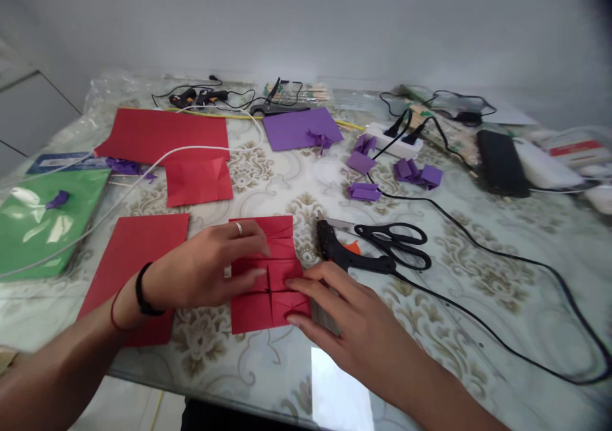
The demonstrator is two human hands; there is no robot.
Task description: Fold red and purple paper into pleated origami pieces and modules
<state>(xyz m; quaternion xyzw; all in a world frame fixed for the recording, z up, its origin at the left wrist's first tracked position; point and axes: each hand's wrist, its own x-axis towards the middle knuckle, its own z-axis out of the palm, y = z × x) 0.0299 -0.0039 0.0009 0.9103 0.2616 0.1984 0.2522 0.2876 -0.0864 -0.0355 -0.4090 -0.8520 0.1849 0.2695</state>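
Note:
A red sheet of paper [251, 313], creased and slit into flaps, lies flat on the table below both hands. My left hand [210, 265], wearing a ring and a dark wristband, is over its left side with the fingers apart. From the right, my right hand [342, 310] rests fingertips on the sheet's right edge, fingers stretched out. Just beyond the right hand lies a black glue gun [356, 255], with black-handled scissors [394, 236] next to it. Under my left wrist is a larger plain red sheet [143, 246].
Folded purple paper pieces [364, 192] sit near a white power strip [392, 141]. A purple sheet [294, 128], red paper [172, 131] and a green packet [71, 227] lie farther back and left. The glue gun's black cable [502, 252] loops across the right; a white cable [167, 153] crosses the left.

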